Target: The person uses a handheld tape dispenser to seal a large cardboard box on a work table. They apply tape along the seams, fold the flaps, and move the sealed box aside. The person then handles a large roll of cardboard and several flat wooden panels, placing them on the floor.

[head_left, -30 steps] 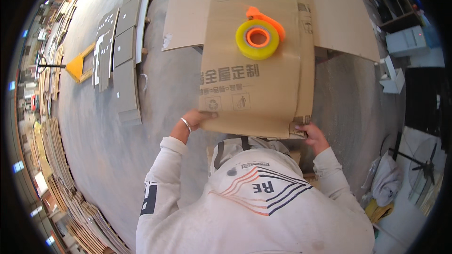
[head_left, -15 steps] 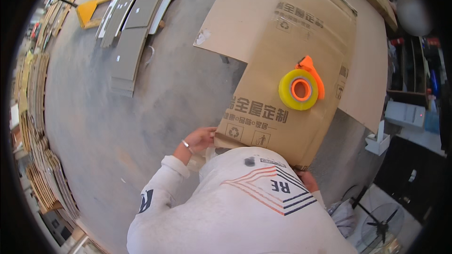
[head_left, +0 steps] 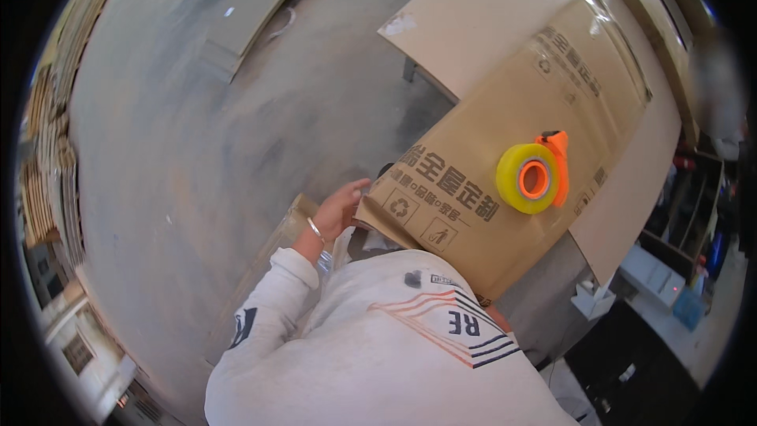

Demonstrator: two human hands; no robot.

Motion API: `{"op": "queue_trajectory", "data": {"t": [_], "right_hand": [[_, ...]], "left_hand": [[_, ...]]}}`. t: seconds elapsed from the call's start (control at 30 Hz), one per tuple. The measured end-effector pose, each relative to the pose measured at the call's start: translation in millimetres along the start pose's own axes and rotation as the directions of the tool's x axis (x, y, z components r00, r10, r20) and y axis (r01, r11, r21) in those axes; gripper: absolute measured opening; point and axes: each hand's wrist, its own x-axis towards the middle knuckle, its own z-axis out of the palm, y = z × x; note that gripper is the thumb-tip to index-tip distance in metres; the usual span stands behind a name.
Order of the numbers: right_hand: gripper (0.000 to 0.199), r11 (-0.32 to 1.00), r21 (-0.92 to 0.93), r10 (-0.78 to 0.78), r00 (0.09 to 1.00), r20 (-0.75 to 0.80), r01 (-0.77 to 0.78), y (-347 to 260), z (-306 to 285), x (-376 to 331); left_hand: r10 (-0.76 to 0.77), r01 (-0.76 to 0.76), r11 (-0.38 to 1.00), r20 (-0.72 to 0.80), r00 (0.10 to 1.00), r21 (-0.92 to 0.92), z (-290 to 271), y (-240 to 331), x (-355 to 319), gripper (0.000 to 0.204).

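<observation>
A long brown cardboard package [head_left: 512,134] with dark print lies across the table, its near end close to my body. On top of it rests a roll of yellow tape [head_left: 509,177] on an orange tape dispenser [head_left: 561,159]. My left hand [head_left: 339,211], with a bracelet at the wrist, is at the package's near left corner, fingers stretched along the edge beside a slightly gaping end flap [head_left: 388,225]. Only a sliver of my right hand [head_left: 498,319] shows below the near right corner; its fingers are hidden by the package and my shirt.
A pale board tabletop [head_left: 481,12] supports the package. Another piece of cardboard [head_left: 293,221] is low behind my left arm. Flat grey panels [head_left: 256,16] lie on the floor ahead left; stacked boards [head_left: 59,158] line the left side. A white box [head_left: 591,300] stands at right.
The view has turned and shifted, so the package appears more slanted. My left hand's fingers have straightened at the corner, and the end flap gapes more. My right hand is more hidden.
</observation>
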Motion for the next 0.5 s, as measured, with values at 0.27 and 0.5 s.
{"op": "queue_trajectory", "data": {"t": [0.27, 0.5], "right_hand": [[0.035, 0.991, -0.061, 0.126, 0.978, 0.164, -0.117, 104, -47, 57], [0.033, 0.987, -0.047, 0.156, 0.976, 0.152, -0.151, 67, -67, 36]], "left_hand": [[0.116, -0.048, 0.953, -0.212, 0.97, 0.297, 5, -7, -23, 0.026], [-0.034, 0.048, 0.976, -0.07, 0.997, 0.212, -9, 6, -5, 0.028]]}}
